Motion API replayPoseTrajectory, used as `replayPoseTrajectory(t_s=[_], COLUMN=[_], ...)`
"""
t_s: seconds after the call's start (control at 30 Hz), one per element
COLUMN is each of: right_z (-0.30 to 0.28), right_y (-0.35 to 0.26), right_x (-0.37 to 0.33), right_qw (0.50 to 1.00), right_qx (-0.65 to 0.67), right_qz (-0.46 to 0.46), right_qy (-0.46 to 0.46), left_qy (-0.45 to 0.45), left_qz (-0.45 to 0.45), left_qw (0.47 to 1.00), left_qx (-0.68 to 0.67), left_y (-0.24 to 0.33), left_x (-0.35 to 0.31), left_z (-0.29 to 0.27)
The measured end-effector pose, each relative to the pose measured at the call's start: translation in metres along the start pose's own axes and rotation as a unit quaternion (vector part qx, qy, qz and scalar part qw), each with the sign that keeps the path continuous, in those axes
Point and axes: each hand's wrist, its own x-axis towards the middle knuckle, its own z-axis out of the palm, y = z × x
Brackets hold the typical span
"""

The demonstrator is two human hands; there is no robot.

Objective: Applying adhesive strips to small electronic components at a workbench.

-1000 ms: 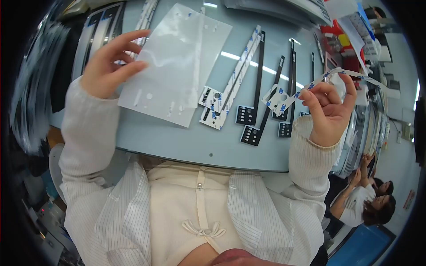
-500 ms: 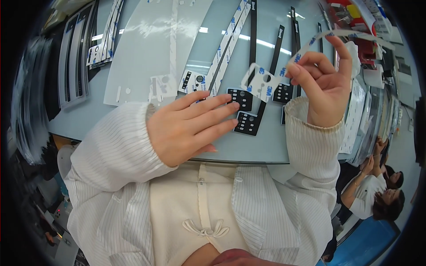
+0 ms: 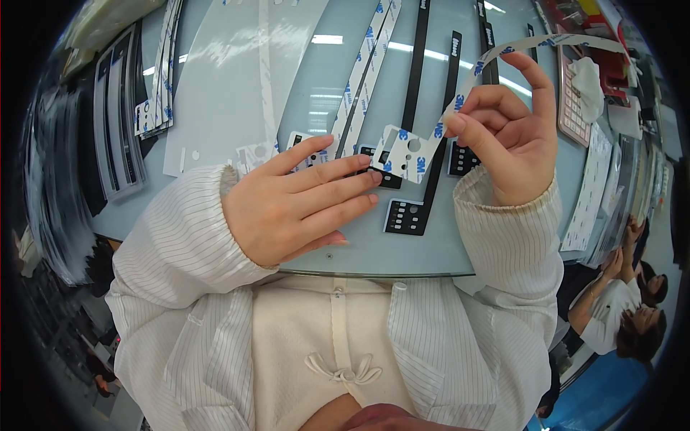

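Note:
My right hand pinches a long, curling white backing strip with blue print between thumb and fingers, the index finger raised. The strip's wide end, with square and round cut-outs, hangs over a black panel strip on the table. My left hand is spread flat, palm down, its fingertips beside that panel and partly hiding it. White-backed strips run out from under its fingers. Another black panel strip lies just right of the left fingertips, and one more is by my right wrist.
A large translucent sheet covers the table's left part. Stacked strips lie farther left. At right are a pink keypad device, a white crumpled tissue and white sheets. Other people sit beyond at right.
The wide end of the backing strip has moved left and down, nearer my left fingertips. My left hand has drawn slightly left of the front black panel. The whole view has shifted a little.

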Motion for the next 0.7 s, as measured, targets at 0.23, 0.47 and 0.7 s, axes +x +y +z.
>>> replayPoseTrajectory(t_s=[0.23,0.47,0.7], right_z=[0.001,0.008,0.011], right_y=[0.000,0.004,0.007], right_x=[0.000,0.001,0.002], right_qw=[1.000,0.997,0.995], right_qx=[-0.016,-0.040,-0.049], right_qz=[0.013,-0.005,0.001], right_qy=[-0.021,-0.063,-0.083], left_qy=[0.087,0.131,0.152], left_qz=[0.055,0.028,0.048], left_qw=[0.995,0.989,0.986], left_qx=[-0.003,0.063,0.054], left_y=[-0.002,-0.004,-0.006], left_x=[-0.006,-0.011,-0.011], left_z=[-0.001,0.001,0.004])
